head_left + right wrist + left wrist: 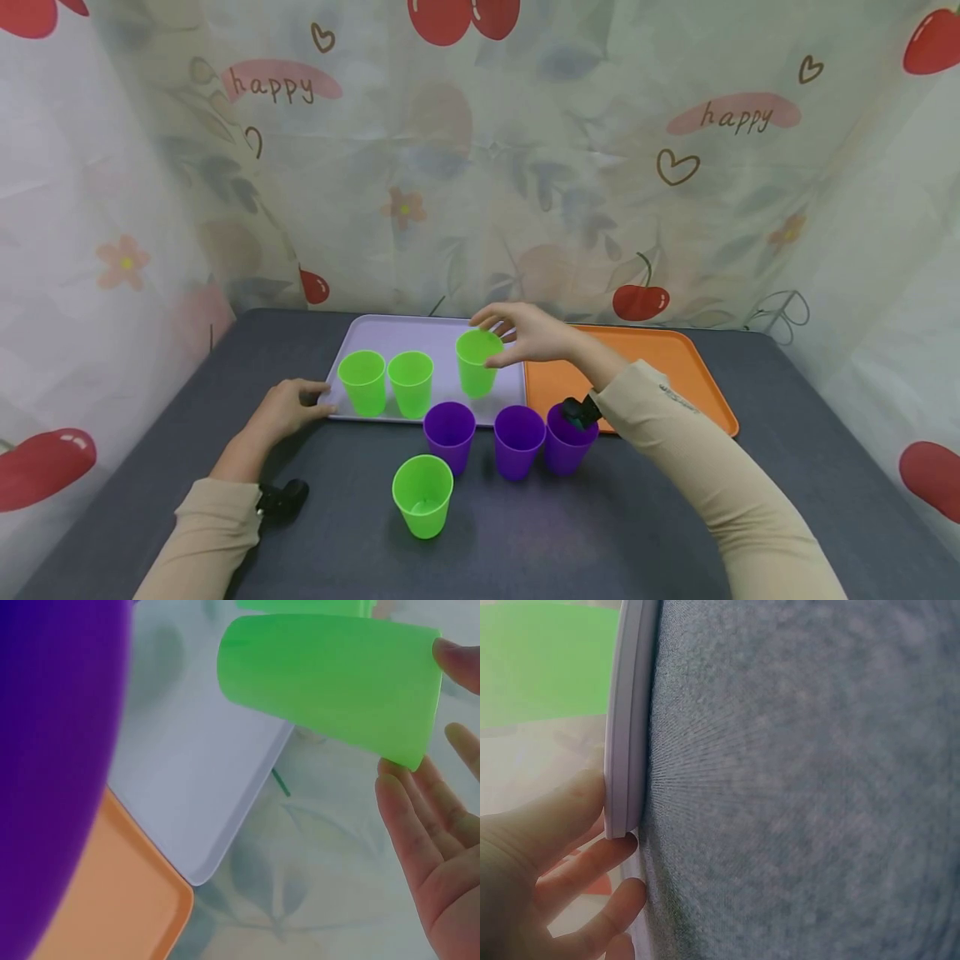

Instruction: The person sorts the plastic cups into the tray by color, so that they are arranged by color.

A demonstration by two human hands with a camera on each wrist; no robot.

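Observation:
My right hand (528,333) spans the rim of a green cup (477,375), with the thumb on one side and the fingers on the other. That cup is upright over the right part of the lavender tray (442,333); whether its base touches the tray, I cannot tell. Two more green cups (363,387) (411,387) stand side by side on the tray's left part. My left hand (281,412) pinches the tray's near left corner. The left wrist view has the thumb (562,806) against the tray rim (626,750) and a fingertip at its corner.
Three purple cups (448,442) (519,446) (568,446) stand along the trays' near edge, the rightmost under my right wrist. Another green cup (423,500) stands nearer on the dark table (322,558). An orange tray (675,367) adjoins the lavender one. A printed curtain (495,183) hangs behind.

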